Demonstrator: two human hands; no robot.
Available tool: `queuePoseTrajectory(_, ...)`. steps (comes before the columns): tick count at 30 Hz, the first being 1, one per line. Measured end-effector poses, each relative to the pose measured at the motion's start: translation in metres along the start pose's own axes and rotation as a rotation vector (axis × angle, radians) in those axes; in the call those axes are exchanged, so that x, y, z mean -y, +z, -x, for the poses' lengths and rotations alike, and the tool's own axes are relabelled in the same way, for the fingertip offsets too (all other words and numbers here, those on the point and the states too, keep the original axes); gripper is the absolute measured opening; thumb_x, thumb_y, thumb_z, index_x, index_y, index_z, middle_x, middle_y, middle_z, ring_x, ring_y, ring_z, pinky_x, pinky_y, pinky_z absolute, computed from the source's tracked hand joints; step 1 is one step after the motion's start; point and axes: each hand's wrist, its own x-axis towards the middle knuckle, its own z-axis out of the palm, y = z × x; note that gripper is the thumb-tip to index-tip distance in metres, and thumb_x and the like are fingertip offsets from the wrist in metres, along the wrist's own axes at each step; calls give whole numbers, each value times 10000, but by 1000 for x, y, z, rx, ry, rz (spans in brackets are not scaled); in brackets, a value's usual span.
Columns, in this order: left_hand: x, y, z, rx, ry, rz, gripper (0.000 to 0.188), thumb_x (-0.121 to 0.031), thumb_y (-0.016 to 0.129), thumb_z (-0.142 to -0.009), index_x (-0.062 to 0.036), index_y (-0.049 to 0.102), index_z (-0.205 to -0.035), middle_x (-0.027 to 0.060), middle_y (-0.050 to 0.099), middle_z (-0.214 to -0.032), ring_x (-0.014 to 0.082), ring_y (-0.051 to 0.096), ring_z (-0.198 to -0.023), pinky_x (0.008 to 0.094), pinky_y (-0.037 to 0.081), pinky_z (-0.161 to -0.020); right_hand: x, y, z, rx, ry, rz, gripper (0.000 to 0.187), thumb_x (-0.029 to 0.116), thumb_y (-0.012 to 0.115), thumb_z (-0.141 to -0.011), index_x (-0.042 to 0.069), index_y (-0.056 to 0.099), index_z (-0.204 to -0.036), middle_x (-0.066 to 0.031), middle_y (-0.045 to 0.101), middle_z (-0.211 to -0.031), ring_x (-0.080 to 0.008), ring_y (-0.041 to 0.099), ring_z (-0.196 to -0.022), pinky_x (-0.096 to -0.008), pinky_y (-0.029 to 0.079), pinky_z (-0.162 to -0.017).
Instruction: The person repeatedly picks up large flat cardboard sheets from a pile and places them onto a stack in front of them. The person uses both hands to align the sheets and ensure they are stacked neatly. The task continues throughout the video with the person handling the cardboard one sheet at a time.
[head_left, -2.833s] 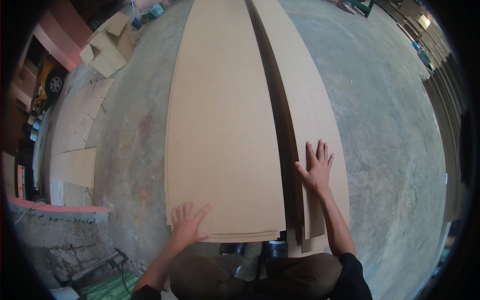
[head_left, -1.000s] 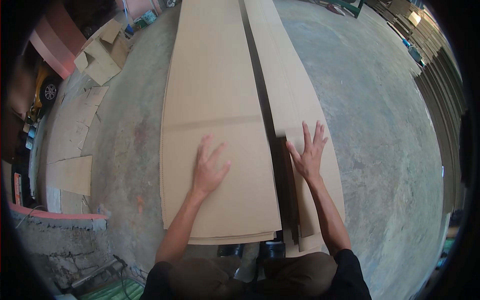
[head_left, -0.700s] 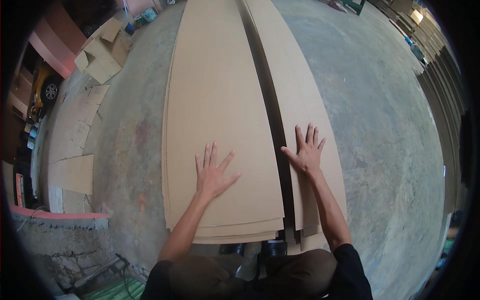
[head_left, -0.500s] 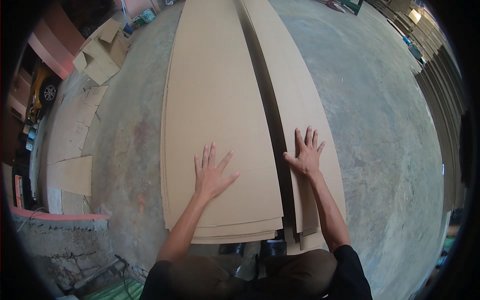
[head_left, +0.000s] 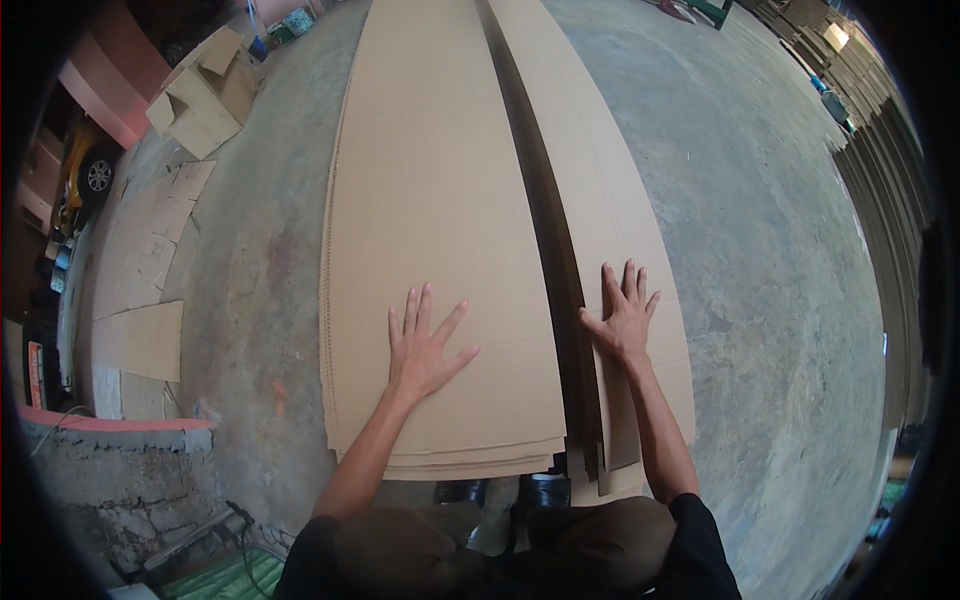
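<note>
**Left hand [head_left: 428, 352] on the wide stack [head_left: 440, 190], right hand [head_left: 627, 325] on the narrow stack [head_left: 585, 160]**

I have two bare hands in the head view, both spread, palms down; how hard they press I cannot tell. The left hand lies on the near part of the wide stack, the right hand on the near part of the narrow stack, its thumb reaching to the gap [head_left: 556, 270]. These two cardboard stacks run side by side from near to far. Several layers show at the wide stack's near end, too fine for me to count. Two shoes [head_left: 545, 490] and two knees [head_left: 605, 535] show nearest. On the floor [head_left: 765, 270] to the far left I count one open box [head_left: 205, 105], then flattened cardboard [head_left: 140, 250] nearer, and one wheel [head_left: 98, 176] farther left.

Against half a second ago, the right hand and the narrow stack's left edge sit farther right, widening the gap; the left hand has stayed put.
</note>
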Motion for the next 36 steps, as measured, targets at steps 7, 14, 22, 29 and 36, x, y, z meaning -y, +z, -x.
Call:
queuePoseTrajectory(7, -4, 1, 8, -10, 18, -17, 810, -700, 660, -949, -373, 466, -1664, 257, 134, -1802, 459, 93, -1670, 744, 84, -1272, 5, 0, -8, -11, 5, -7, 1063, 604, 815, -775, 290, 397, -1701, -215, 185, -1808, -445, 114, -1673, -772, 65, -1274)
queuePoseTrajectory(14, -5, 1, 10, 18, 2, 2, 841, -707, 677, -932, -368, 459, -1670, 240, 91, -1814, 445, 38, -1681, 744, 50, -1273, 3, 2, -5, -34, -8, -15, 1045, 609, 809, -792, 270, 407, -1696, -211, 196, -1806, -435, 133, -1672, -757, 79, -1282)
queuePoseTrajectory(22, -5, 2, 9, -7, -2, 9, 845, -702, 699, -915, -365, 480, -1659, 235, 119, -1809, 435, 67, -1679, 734, 58, -1279, 5, -2, -4, -28, -4, -23, 1017, 619, 802, -816, 262, 422, -1689, -198, 206, -1806, -412, 128, -1677, -741, 68, -1288)
queuePoseTrajectory(29, -7, 0, 10, -1, -11, 9, 835, -706, 698, -915, -361, 497, -1649, 235, 141, -1803, 435, 85, -1676, 723, 59, -1287, 3, -1, -3, -36, -10, -32, 1010, 627, 798, -823, 260, 425, -1686, -201, 208, -1804, -415, 134, -1675, -739, 71, -1289)
queuePoseTrajectory(36, -6, 0, 10, -45, 4, 31, 816, -697, 703, -912, -356, 524, -1631, 250, 195, -1788, 453, 133, -1663, 748, 93, -1268, 2, 1, -3, -40, -15, -28, 1005, 634, 792, -829, 261, 425, -1687, -201, 205, -1806, -416, 135, -1675, -744, 70, -1283)
